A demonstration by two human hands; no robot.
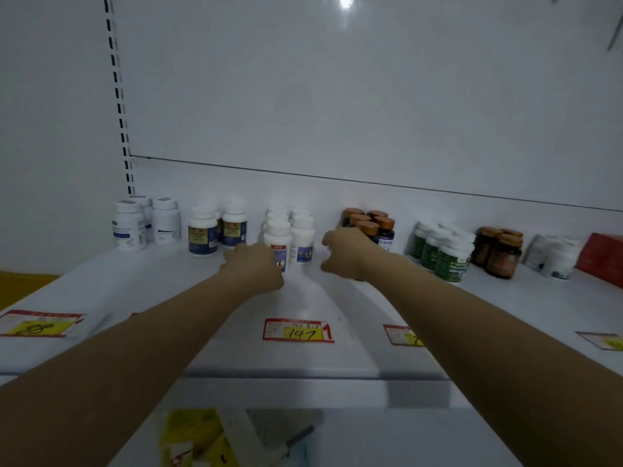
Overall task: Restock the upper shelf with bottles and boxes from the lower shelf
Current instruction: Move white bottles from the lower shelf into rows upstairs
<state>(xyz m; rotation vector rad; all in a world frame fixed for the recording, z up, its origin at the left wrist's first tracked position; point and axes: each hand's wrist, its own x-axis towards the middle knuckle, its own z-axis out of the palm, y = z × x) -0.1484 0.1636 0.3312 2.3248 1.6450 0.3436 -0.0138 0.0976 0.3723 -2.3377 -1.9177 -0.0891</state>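
The near price tag [298,331] reads 147. The left hand [253,267] curls against a white bottle [279,235] — grip unclear — and the right hand [347,252] is half-open beside orange-capped bottles [377,224].

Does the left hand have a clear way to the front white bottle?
Likely yes: the left hand is right beside the front white bottle, which stands ahead of its row, nothing between them.

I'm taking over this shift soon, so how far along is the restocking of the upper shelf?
Done: the upper shelf already carries several groups of bottles and a red box. In hand: the left hand seems to grip the front white bottle; the right hand hovers open beside the orange-capped bottles. Left: cannot tell how much; the view below the shelf edge is blurred.
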